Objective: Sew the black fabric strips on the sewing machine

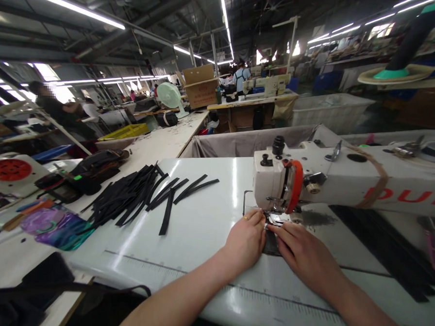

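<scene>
Sewing machine [342, 177], white with a red-orange guard [295, 186], stands at the right of the pale, glossy tabletop [198, 249], with a printed ruler scale [154, 264] along the near edge. Left of the machine lies a loose heap of narrow black strips [128, 197]; wider black strips [384, 254] lie beneath and in front of its arm. Beyond the machine are a cloth-lined bin [233, 143], a green fan [170, 96], an open cardboard box [202, 91] and a person in light blue [241, 78], in a large workshop under tube lights. The machine's presser foot [277, 219] sits just ahead of both hands, between their fingertips. The left hand [248, 235] is bent, fingers close together; the right hand [297, 242] reaches in with fingers extended. What either grips is too small and hidden to tell.
</scene>
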Tool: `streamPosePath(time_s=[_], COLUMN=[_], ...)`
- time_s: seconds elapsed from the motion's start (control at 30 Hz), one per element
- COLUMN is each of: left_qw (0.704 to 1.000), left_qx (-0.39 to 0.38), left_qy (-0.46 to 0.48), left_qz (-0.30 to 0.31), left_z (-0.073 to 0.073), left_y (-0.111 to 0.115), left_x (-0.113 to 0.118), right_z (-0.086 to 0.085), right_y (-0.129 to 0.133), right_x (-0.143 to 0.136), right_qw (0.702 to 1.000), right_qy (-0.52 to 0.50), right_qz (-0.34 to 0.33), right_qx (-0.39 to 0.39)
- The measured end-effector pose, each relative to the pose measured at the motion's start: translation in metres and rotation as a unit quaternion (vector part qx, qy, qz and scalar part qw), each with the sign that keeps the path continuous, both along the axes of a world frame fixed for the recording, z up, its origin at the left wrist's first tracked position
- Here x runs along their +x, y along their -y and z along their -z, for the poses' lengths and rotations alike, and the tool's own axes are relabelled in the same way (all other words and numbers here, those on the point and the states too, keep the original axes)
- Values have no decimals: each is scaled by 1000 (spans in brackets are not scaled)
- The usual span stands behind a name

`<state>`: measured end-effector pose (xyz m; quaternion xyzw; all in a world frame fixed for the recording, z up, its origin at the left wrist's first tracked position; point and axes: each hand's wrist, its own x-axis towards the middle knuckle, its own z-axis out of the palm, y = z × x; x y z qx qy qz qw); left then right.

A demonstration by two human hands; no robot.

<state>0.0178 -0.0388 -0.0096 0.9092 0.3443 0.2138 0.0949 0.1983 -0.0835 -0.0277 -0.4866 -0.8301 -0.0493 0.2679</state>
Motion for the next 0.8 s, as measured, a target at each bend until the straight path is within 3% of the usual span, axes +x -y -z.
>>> streamPosePath(time_s=[0.8], left_qw=[1000], left_qx=[19], left_qy=[11], left_qz=[-1], left_z=[6], left_y=[-5], left_x=[3], right_z=[-3], right_y=[1], right_x=[-2], right_qw=[1000], right_qy=[2], right_qz=[4], right_qx=[-24])
